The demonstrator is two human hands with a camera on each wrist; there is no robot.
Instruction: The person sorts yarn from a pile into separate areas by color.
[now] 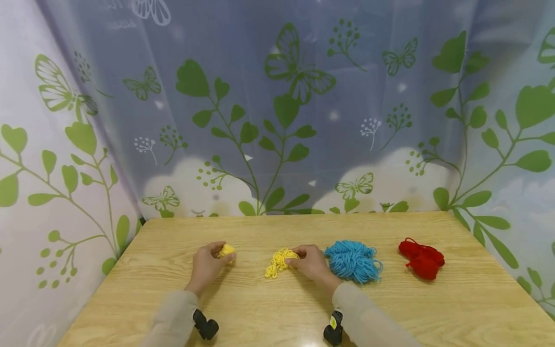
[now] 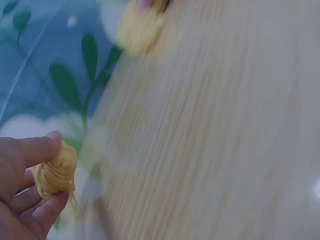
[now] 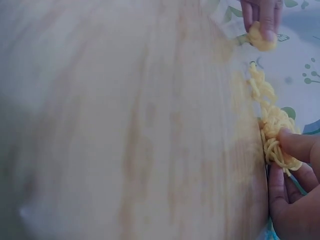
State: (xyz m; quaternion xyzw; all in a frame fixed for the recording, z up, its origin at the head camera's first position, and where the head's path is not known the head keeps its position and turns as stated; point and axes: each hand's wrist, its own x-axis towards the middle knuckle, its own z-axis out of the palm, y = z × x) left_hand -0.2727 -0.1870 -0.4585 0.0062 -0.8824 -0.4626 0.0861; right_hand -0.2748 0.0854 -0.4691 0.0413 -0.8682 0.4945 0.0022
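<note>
Between its thumb and fingers my left hand [image 1: 209,265] holds a small wound ball of yellow yarn [image 1: 227,250]. In the left wrist view that ball [image 2: 56,172] shows neat wraps, with a short strand hanging below. My right hand [image 1: 313,266] pinches a looser bundle of yellow yarn [image 1: 279,261], whose loops trail off to the left. Seen from the right wrist, this bundle [image 3: 275,127] has its tangled loops spread out, and the thumb lies on its near end. The two yellow pieces are apart from each other.
A large skein of blue yarn [image 1: 354,261] lies just right of my right hand. Farther right is a bundle of red yarn [image 1: 422,259]. All sit on a wooden table [image 1: 260,313], with a leaf-and-butterfly curtain [image 1: 243,96] along its back edge.
</note>
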